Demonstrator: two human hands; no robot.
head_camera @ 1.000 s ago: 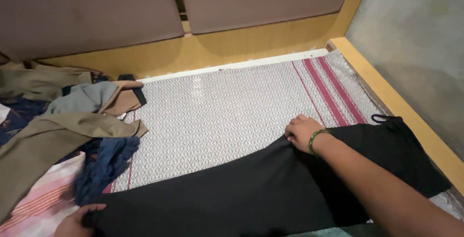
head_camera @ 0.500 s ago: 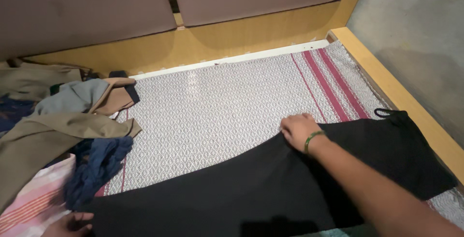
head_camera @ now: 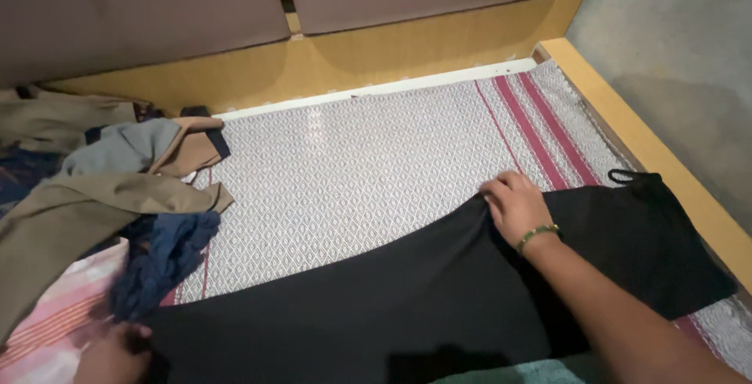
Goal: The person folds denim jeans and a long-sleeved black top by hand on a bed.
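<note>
Black cloth [head_camera: 407,298] runs flat across the woven mat [head_camera: 360,173], and the view has slid a touch right since a moment ago, pushing the clothes pile [head_camera: 102,196] toward the left edge. Left hand [head_camera: 113,353] sits low at the cloth's left end, dim and half cut off; can't tell its grip. Right hand [head_camera: 517,205] has eased slightly left along the cloth's top edge, fingers curled, pinching that edge.
</note>
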